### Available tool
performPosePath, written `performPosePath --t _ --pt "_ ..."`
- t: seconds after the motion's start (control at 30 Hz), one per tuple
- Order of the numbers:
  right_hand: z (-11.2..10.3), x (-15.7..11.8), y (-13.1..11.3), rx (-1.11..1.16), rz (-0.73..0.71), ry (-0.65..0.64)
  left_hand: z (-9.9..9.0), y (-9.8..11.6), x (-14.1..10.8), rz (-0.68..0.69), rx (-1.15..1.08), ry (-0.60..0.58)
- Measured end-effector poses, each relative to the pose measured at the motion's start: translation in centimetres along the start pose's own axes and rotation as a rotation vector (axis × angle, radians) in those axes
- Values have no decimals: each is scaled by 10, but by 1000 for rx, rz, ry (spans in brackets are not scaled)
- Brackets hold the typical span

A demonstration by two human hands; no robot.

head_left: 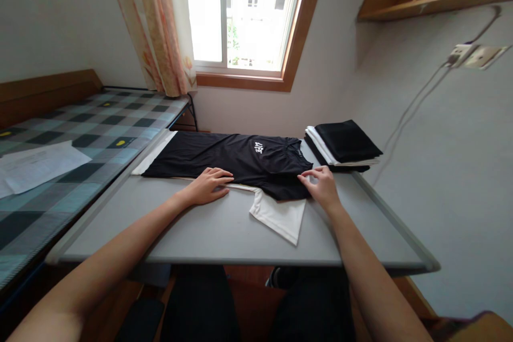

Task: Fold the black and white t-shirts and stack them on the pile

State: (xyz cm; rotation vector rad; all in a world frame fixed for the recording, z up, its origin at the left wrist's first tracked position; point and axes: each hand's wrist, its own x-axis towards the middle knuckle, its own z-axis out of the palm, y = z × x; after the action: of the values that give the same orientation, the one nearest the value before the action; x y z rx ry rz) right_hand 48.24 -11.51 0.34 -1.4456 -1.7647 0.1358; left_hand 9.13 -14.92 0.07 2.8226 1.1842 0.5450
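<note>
One black T-shirt (216, 156) lies lengthwise on a gray table (192, 238), hem to my left and collar to my right, over a white garment (146, 164) that shows beyond the hem and along the near side. My left hand (210, 186) rests palm down, fingers loosely extended, at the black shirt's near edge. My right hand (321, 187), thumb and forefinger drawn close together, is at the shoulder near the collar; whether cloth is caught between them, I cannot tell. A white sleeve (282, 218) juts toward me across the tabletop (white lettering (258, 147) marks the black chest). Near the collar, at the table's far right, sits a stack of folded clothes (348, 141), black and white. At left, papers (44, 165) lie on a checked bed (116, 128); ahead, a curtain (164, 26) hangs beside a window (256, 16).
</note>
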Motion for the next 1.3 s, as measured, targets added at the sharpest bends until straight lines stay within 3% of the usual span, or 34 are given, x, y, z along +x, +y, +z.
performPosePath --t 0.1,0.2,0.27,0.53,0.7,0.87,1.1,1.2,1.3 --pt "-1 -5 -15 64 -254 -212 0 0 0 -2 -12 1" --pt "1 -12 -27 113 -327 -488 0 0 0 -8 -18 0" --pt "5 -15 -31 125 -335 -566 0 0 0 -10 -17 -3" --pt "12 -9 -25 360 -336 -432 2 -3 0 2 -6 37" --pt "3 -10 -32 502 -243 -543 0 -13 -2 -3 50 86" --pt "0 -11 -37 467 -201 -628 -5 -21 -4 -11 41 102" --pt "1 -11 -38 402 -216 -670 -13 -15 -6 -30 -14 90" --pt "0 -9 -42 375 -193 -583 -15 -19 -8 -51 -36 85" --pt "-5 -4 -50 376 -180 -408 -16 -27 -10 -66 -54 81"
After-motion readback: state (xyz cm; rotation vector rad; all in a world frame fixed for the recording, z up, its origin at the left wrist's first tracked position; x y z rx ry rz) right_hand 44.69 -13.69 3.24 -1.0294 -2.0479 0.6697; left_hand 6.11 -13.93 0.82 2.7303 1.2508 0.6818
